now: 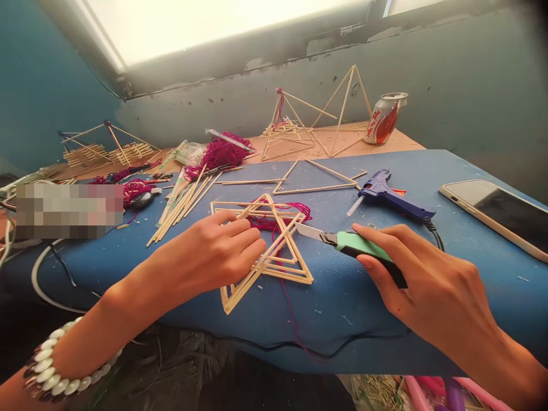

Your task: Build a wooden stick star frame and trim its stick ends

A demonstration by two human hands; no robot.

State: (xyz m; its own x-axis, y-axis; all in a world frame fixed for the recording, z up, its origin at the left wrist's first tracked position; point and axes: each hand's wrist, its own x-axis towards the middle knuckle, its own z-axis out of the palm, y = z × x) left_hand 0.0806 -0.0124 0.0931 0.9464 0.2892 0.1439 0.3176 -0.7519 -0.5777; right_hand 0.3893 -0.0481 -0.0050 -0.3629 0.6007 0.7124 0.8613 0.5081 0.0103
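Note:
In front of me on the blue mat lies a star-shaped frame of thin wooden sticks [295, 248]. My left hand [226, 245] rests on its left side, fingers curled down onto the sticks; what the fingertips pinch is hidden. My right hand [423, 285] is wrapped round a green and black utility knife [363, 246]. The knife's blade is out, and its tip points left at the frame's right-hand sticks, close to them. Magenta yarn [302, 210] lies bunched at the frame's back, with a strand trailing down toward the mat's front edge.
A blue hot glue gun [381, 191] and a phone [500, 211] lie at the right. Behind are a stick triangle [319, 187], a drink can [385, 119] and stick pyramids [285, 123]. Loose sticks [184, 208] and a magenta yarn heap [225, 153] lie at left.

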